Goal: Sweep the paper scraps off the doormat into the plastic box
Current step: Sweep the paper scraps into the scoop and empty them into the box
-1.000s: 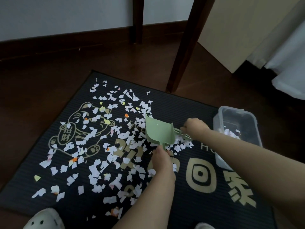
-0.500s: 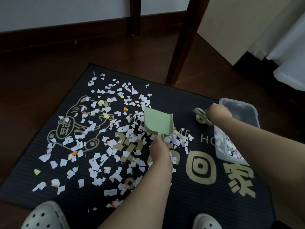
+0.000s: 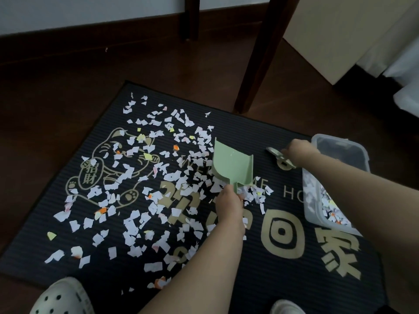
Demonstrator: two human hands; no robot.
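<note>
A black doormat [image 3: 267, 275] with gold print lies on the dark floor, strewn with several white and coloured paper scraps [image 3: 140, 182]. My left hand [image 3: 227, 206] grips the handle of a pale green scoop [image 3: 231, 164], whose mouth points away over the scraps. My right hand [image 3: 297, 150] holds a small green brush [image 3: 280, 158] just left of the clear plastic box [image 3: 340, 141]. The box sits at the mat's right edge with scraps inside; my right forearm crosses over it.
Two dark wooden furniture legs [image 3: 258, 55] stand beyond the mat. A beige panel [image 3: 340, 35] and white fabric [image 3: 405, 96] are at the upper right. My white perforated shoe [image 3: 61, 298] is at the mat's near edge, another shoe's tip [image 3: 286, 308] at the bottom right.
My right hand with the brush has moved from the scoop's side toward the plastic box. The scoop in my left hand stays in place on the mat.
</note>
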